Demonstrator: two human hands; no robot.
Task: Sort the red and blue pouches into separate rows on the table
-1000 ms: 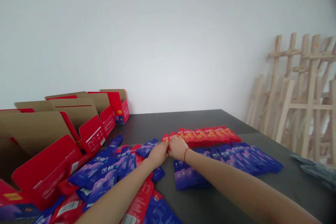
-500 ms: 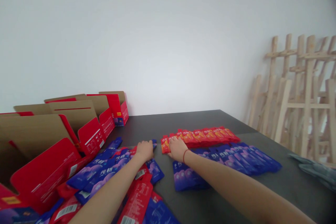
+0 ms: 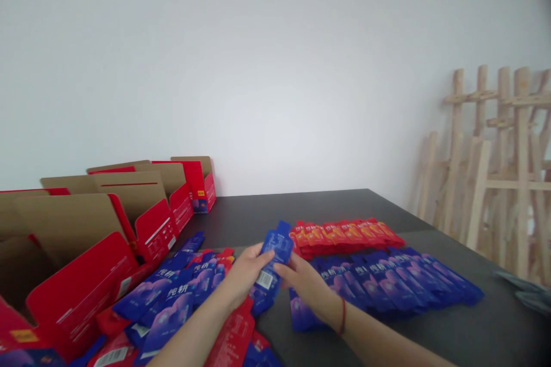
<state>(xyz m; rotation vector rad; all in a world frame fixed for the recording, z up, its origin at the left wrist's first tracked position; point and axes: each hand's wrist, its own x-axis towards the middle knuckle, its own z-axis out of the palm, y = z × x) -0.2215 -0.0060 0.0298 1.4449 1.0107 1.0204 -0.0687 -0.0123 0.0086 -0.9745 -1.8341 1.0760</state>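
A blue sachet [image 3: 274, 259] is lifted off the dark table [image 3: 327, 206], back side up with its barcode label showing. My left hand [image 3: 243, 273] grips its left edge. My right hand [image 3: 307, 284], a red string round the wrist, holds its lower right side from beneath. Just past my hands, a row of overlapping red sachets [image 3: 348, 233] lies on the table. In front of it runs a row of overlapping blue sachets [image 3: 387, 284]. A loose heap of blue and red sachets [image 3: 172, 298] lies to the left under my left forearm.
Several open red and brown cardboard boxes [image 3: 107, 223] line the table's left side up to the white wall. Wooden frames [image 3: 495, 172] lean against the wall at the right. A grey-green wrapped item [image 3: 527, 292] lies at the table's right edge.
My left hand picked a blue sachet out of the heap and lifted it. My right hand left the red row and came back to hold the sachet too.
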